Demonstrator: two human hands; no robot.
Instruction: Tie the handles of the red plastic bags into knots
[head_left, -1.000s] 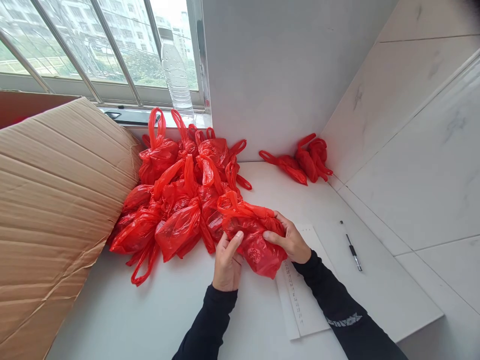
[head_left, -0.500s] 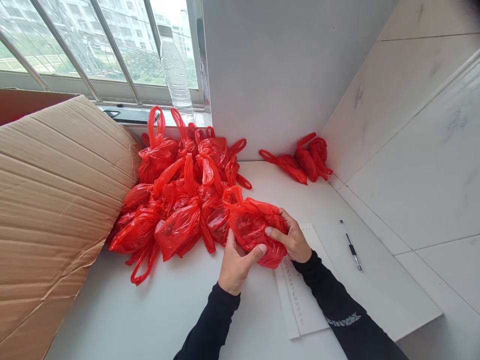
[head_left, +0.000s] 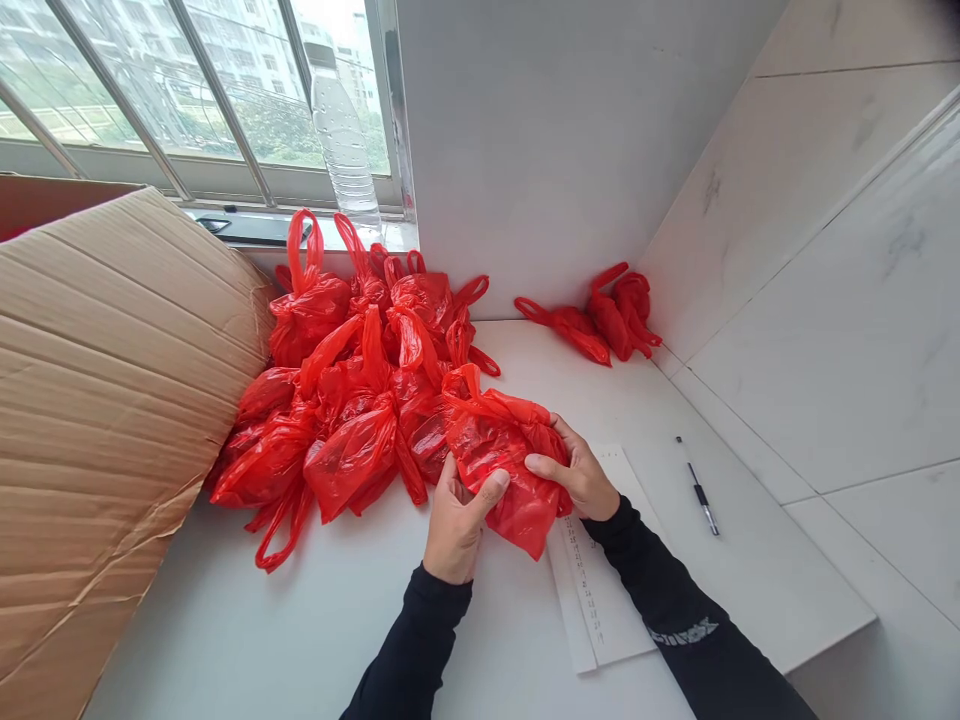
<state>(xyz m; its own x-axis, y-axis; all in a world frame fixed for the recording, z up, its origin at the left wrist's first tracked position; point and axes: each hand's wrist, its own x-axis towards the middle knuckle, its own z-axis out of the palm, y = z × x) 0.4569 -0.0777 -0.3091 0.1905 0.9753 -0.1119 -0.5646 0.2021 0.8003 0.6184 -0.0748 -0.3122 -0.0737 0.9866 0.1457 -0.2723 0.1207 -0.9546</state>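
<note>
Both hands grip one red plastic bag (head_left: 502, 440) just above the white table. My left hand (head_left: 459, 520) is closed on its lower left side, thumb on top. On the right side, my right hand (head_left: 574, 475) pinches the bag, fingers partly hidden behind it. What is inside the bag cannot be made out through the crumpled film. To the left, touching or nearly touching it, lies a heap of tied red plastic bags (head_left: 352, 455) with looped handles. Under my right hand and sleeve, a sheet of paper (head_left: 600, 590) with handwritten lines is partly covered.
A large cardboard box (head_left: 120, 400) borders the left side. Several red bags (head_left: 611, 320) lie in the far right corner. A pen (head_left: 702, 500) rests on the table (head_left: 780, 590), its cap apart. On the sill stand a water bottle (head_left: 345, 140) and a dark flat object (head_left: 259, 232).
The held bag's lower part now hangs further down in a pointed corner. My left hand has shifted slightly left along it, while my right hand keeps nearly the same grip.
</note>
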